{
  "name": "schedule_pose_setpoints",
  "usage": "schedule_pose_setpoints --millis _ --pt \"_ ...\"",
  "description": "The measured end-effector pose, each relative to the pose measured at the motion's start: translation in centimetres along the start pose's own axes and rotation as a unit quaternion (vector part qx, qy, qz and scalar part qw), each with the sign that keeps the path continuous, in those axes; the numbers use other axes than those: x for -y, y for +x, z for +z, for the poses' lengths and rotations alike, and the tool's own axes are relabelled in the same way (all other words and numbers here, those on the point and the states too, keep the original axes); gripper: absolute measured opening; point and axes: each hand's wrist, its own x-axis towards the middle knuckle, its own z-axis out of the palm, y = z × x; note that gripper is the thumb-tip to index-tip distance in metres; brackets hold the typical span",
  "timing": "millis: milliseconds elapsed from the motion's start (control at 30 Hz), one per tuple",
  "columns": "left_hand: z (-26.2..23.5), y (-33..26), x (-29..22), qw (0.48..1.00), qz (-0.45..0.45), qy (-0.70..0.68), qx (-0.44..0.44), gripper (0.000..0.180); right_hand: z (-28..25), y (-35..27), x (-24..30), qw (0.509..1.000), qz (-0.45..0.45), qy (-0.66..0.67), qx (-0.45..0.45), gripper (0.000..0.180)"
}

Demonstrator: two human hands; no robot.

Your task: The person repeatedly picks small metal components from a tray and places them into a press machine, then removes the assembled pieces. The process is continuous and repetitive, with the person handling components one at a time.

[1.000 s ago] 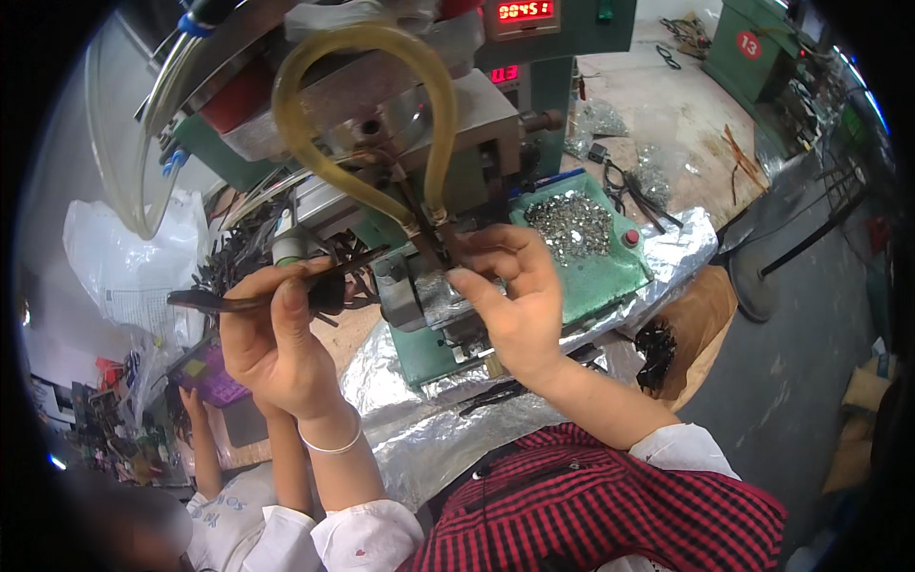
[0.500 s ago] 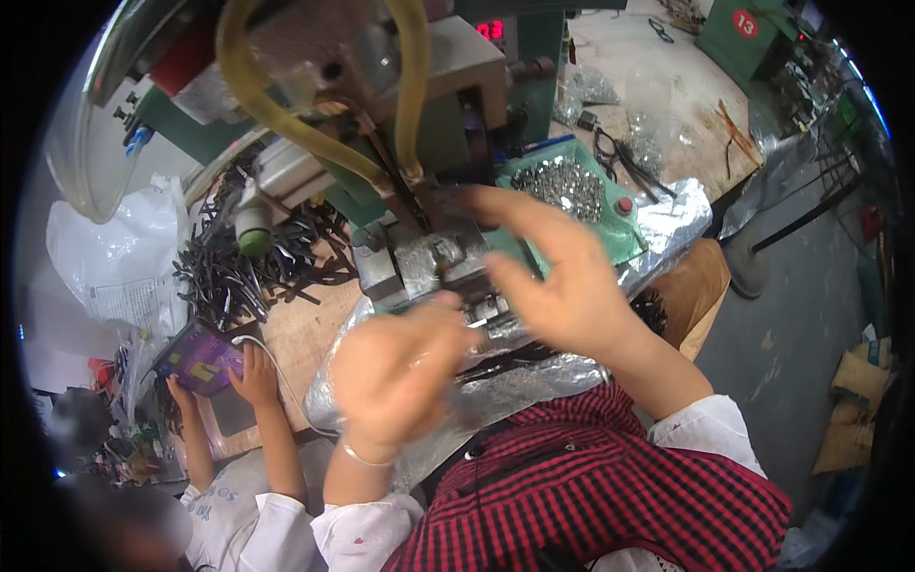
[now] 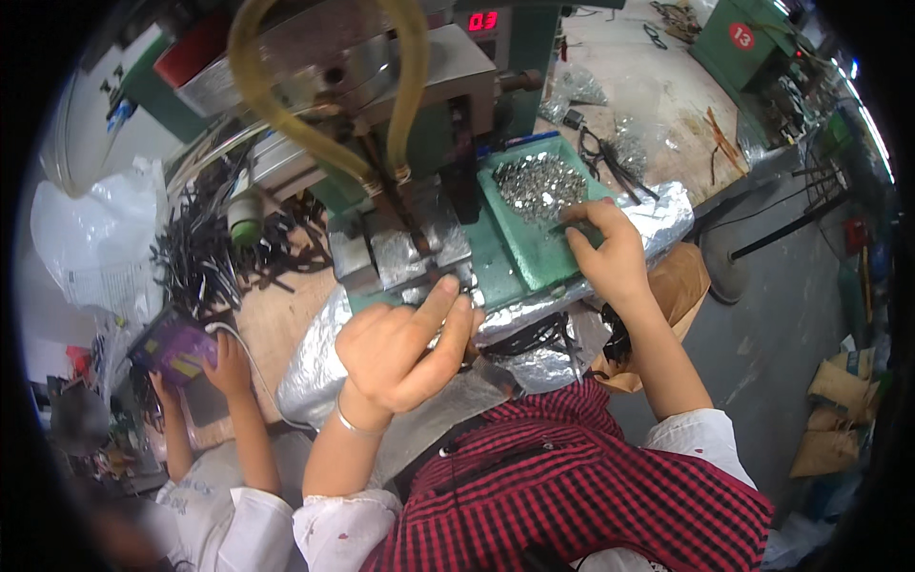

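My left hand (image 3: 405, 353) is closed with curled fingers at the front of the machine's metal fixture block (image 3: 419, 253), its index finger pointing at the block's front edge. What it grips is hidden; a dark strip (image 3: 498, 377) sticks out from beneath those fingers. Over the green tray (image 3: 534, 272), my right hand (image 3: 615, 255) has thumb and forefinger apart, fingertips beside a heap of small shiny metal pieces (image 3: 538, 186). Nothing shows between them. A dark metal rod of the machine (image 3: 405, 224) comes down onto the block.
Yellowish hoses (image 3: 410, 105) loop above the block. Many black strips (image 3: 214, 238) lie piled on the left. Silver foil (image 3: 319, 348) covers the table's front edge. At lower left, another person's hands (image 3: 229, 367) are beside a purple-lit device (image 3: 176, 353). Clear bags (image 3: 577, 86) lie behind the tray.
My right hand has moved away from the fixture block, rightward to the tray of metal pieces. My left hand stays by the block, its index finger now more stretched out.
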Motion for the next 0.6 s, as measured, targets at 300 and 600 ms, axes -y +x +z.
schedule_pose_setpoints --millis 300,600 --pt "-2.5 -0.7 -2.8 0.985 -0.15 -0.071 0.039 0.04 2.7 -0.5 2.5 0.986 -0.067 -0.149 -0.045 0.011" --pt "-12.9 -3.3 4.0 0.915 -0.288 0.281 -0.027 0.023 2.6 -0.2 2.5 0.99 0.003 0.09 -0.108 0.014"
